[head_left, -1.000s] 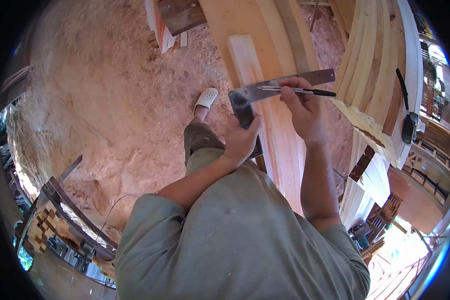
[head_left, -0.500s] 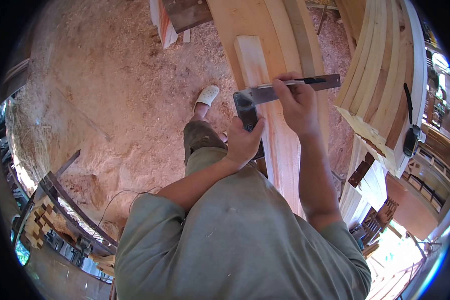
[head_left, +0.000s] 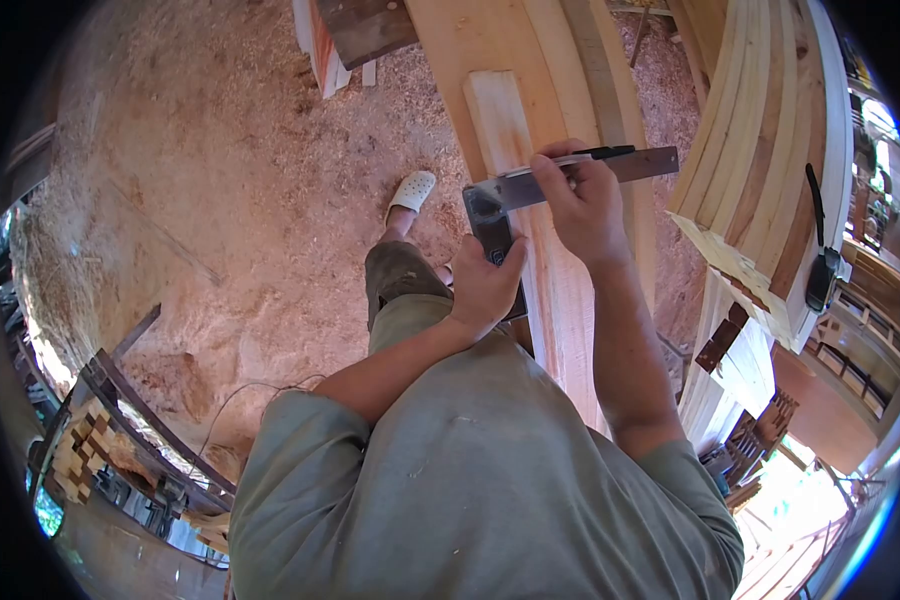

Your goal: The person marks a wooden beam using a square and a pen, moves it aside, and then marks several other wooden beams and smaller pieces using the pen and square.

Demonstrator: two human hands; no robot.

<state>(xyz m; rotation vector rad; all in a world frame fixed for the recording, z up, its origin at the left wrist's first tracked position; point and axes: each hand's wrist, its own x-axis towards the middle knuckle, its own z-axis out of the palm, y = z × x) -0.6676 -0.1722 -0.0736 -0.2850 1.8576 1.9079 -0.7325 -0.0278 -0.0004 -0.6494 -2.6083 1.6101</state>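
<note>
A try square [head_left: 650, 163] lies across a pale wooden board [head_left: 500, 110], its metal blade reaching to the right over the planks. My left hand [head_left: 487, 285] is wrapped around the square's dark stock, pressing it to the board's left edge. In my right hand [head_left: 582, 205] is a pen [head_left: 602, 153] with a white barrel and a black end, pinched between thumb and fingers. Its white end points left along the blade's upper edge, near the board. The fingers partly cover the blade's middle.
Long planks [head_left: 560, 60] lie beneath the board. At the right stands a stack of boards [head_left: 750, 130] with a black-handled tool [head_left: 822, 275] on its side. Small wood blocks [head_left: 80, 450] are piled at lower left. Wood shavings cover the dirt floor [head_left: 220, 200].
My right hand has shifted slightly left along the blade, and the pen has tilted a little, its black end higher. My left hand keeps its hold on the square.
</note>
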